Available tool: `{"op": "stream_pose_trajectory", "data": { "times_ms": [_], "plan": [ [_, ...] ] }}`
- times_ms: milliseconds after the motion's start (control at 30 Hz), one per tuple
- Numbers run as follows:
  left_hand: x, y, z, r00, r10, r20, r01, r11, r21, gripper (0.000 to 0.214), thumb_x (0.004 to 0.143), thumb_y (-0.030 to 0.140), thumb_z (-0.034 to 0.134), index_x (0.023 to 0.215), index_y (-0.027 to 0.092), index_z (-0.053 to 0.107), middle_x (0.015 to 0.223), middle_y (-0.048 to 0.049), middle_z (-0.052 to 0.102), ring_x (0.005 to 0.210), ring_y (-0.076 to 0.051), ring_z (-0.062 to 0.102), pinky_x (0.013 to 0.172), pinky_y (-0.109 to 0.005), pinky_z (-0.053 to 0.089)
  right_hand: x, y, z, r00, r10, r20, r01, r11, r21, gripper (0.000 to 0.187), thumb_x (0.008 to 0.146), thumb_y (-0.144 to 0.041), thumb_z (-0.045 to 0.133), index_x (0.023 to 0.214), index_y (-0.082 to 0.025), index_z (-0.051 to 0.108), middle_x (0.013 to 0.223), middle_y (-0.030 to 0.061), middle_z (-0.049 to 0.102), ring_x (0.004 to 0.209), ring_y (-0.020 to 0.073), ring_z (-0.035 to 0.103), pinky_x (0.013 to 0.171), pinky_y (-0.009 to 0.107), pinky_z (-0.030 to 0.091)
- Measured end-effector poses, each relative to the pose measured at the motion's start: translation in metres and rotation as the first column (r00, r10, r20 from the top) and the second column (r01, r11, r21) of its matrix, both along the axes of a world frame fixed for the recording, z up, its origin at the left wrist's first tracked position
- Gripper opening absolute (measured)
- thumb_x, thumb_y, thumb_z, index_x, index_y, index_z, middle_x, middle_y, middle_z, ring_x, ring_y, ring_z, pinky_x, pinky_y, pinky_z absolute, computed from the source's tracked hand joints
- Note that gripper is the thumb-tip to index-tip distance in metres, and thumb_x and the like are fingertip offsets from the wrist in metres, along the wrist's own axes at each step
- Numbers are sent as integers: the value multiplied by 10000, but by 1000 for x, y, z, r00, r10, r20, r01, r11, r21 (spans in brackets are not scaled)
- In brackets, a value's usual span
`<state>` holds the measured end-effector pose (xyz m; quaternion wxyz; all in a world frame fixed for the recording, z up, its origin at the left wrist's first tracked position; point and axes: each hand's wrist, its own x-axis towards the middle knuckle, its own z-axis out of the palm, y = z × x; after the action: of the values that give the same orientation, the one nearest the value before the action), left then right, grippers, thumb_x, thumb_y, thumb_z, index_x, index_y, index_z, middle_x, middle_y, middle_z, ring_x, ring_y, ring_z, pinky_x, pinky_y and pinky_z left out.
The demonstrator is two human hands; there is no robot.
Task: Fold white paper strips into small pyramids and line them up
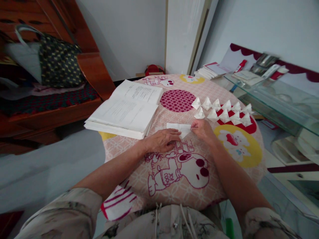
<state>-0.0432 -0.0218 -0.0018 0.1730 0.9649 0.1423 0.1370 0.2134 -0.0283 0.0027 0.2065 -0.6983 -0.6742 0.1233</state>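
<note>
A partly folded white paper (183, 127) lies on the round table in front of me. It has a straight upper edge and a point toward me. My left hand (163, 139) rests on its left part, palm down, with the fingers stretched out over the paper. At the right end, my right hand (203, 130) pinches the paper's edge between thumb and fingers. Just beyond that hand, several small folded paper shapes (224, 115) with pointed tops stand in two rows.
A thick stack of printed paper (124, 111) lies open at the left. Patterned cloth (159, 196) covers the table. To the right is a glass shelf (276, 99) holding metal bowls (266, 59). A wooden bench (93, 74) with a dark patterned bag (59, 59) stands at the left.
</note>
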Motion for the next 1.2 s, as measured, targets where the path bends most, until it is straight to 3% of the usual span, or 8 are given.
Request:
{"op": "stream_pose_trajectory", "data": {
  "times_ms": [133,233,367,667,767,867,1000,1200],
  "plan": [
    [0,-1,0,1000,7,11,-7,1000,12,314,876,144,625,1185,164,681,1453,-154,619,1393,-295,552,1150,-473,475,0,-4,0,995,-44,-93,52,996,79,171,758,-99,577,788,-163,733,704,47,699,636,173,593,597,273,388],
    [1,-1,0,1000,1,20,-2,1000,25,326,870,137,616,1190,164,673,1444,-160,624,1385,-300,559,1144,-479,478,-11,-11,3,959,137,-247,-132,991,37,160,792,-129,590,861,-168,729,681,15,679,595,153,572,561,255,376],
    [1,-2,1,999,-4,32,4,1000,3,344,871,124,606,1206,172,665,1435,-151,633,1374,-286,570,1166,-477,457,-24,-15,7,945,272,-182,-290,954,-76,138,733,-101,678,843,-168,727,619,-13,625,582,136,528,586,255,367],
    [-2,-1,2,1000,3,5,-3,1000,-26,321,882,126,619,1191,172,693,1482,-159,595,1419,-295,531,1162,-479,463,-12,-10,-2,967,147,-208,-154,988,-15,92,752,-114,632,757,-182,694,601,-15,615,563,145,536,573,269,370],
    [-2,-2,0,1000,9,16,-8,1000,-26,344,877,119,619,1212,159,688,1486,-177,586,1421,-298,528,1174,-482,451,-8,-9,-5,980,125,-152,-100,982,163,110,816,-156,605,778,-188,703,719,36,684,672,186,603,656,302,445],
    [-2,-5,-1,999,19,40,-18,1000,-25,362,873,123,623,1229,162,673,1483,-165,592,1417,-302,529,1175,-484,451,-8,-6,-9,979,202,-20,-183,924,336,171,878,-181,566,899,-182,735,936,116,727,899,257,641,830,375,504],
    [0,-7,-1,998,40,45,-40,999,-18,487,919,189,616,1402,146,581,1458,-183,608,1395,-308,547,1152,-476,473,-16,-3,-21,941,327,90,-337,877,343,276,951,-197,516,1126,-165,727,1184,167,695,1132,306,594,1025,464,479],
    [3,-8,-4,999,27,-18,-26,998,52,472,960,231,590,1419,119,593,1518,-198,549,1427,-305,516,1197,-469,422,-22,0,-33,937,333,108,-350,888,298,277,946,-175,526,1128,-181,736,1207,151,684,1178,310,573,1088,504,446]
  ]
}}
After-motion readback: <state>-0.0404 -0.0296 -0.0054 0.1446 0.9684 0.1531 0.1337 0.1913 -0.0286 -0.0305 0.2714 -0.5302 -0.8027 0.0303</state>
